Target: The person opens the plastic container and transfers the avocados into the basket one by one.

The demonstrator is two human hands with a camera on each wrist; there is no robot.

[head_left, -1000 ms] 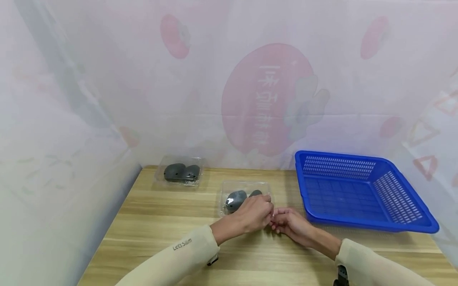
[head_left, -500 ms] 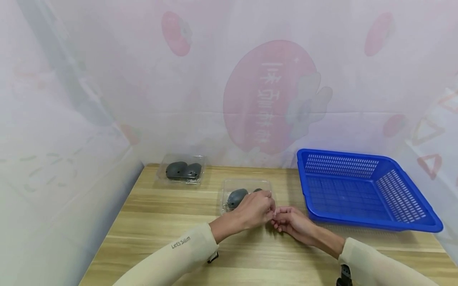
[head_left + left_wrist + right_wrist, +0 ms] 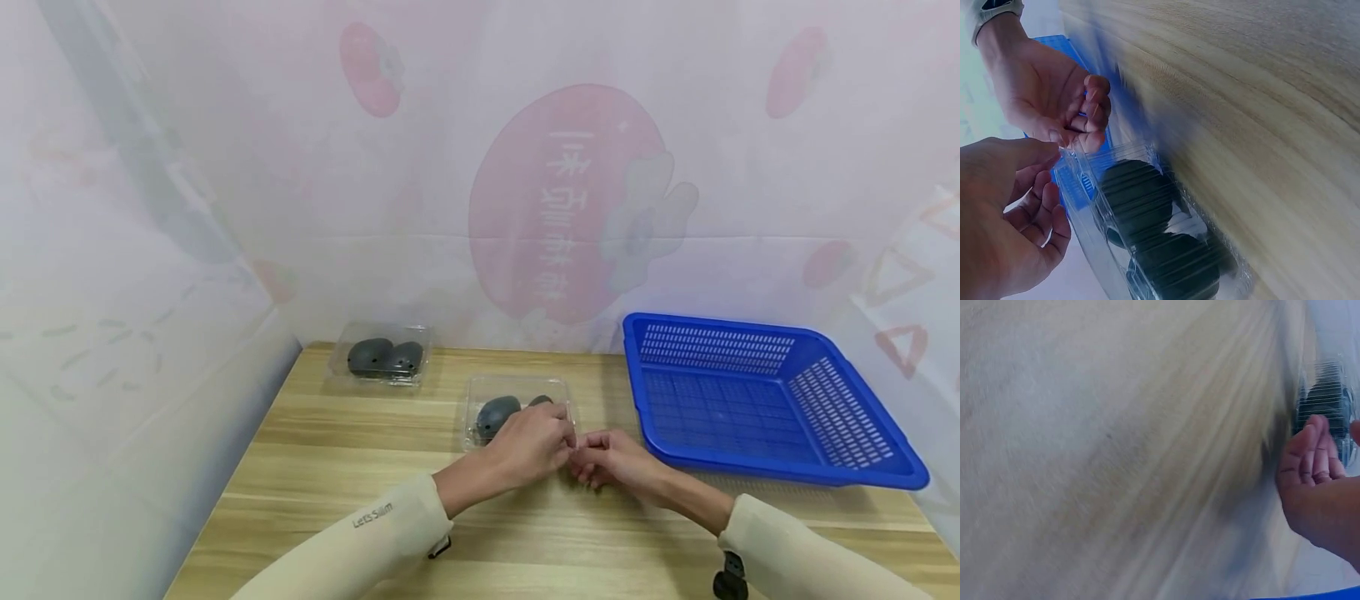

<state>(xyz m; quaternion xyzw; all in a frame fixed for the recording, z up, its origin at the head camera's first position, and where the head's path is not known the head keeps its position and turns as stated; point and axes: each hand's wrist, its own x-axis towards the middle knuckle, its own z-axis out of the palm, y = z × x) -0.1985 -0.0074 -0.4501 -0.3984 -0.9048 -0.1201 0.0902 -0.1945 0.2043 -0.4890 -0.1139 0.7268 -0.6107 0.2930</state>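
In the middle of the table stands a clear plastic box [image 3: 517, 389] with dark green, oval, avocado-like items [image 3: 497, 416] inside. My left hand [image 3: 529, 444] reaches over its near right part and pinches the rim at the corner with thumb and finger. My right hand [image 3: 618, 467] meets it there, thumb and fingertips also pinching the same corner. Up close in the left wrist view, the box's ribbed wall [image 3: 1116, 206] lies just beyond the fingertips of both hands. The left hand hides part of the contents in the head view.
A second clear box [image 3: 381, 354] with similar dark ovals stands at the table's back left. To the right is a blue slotted basket [image 3: 720, 408]. A printed cloth [image 3: 375, 208] hangs behind the wooden table [image 3: 360, 442].
Both hands stay at the box's near right corner, with only small finger and wrist shifts. My right forearm has moved slightly to the right. The box stays in place.
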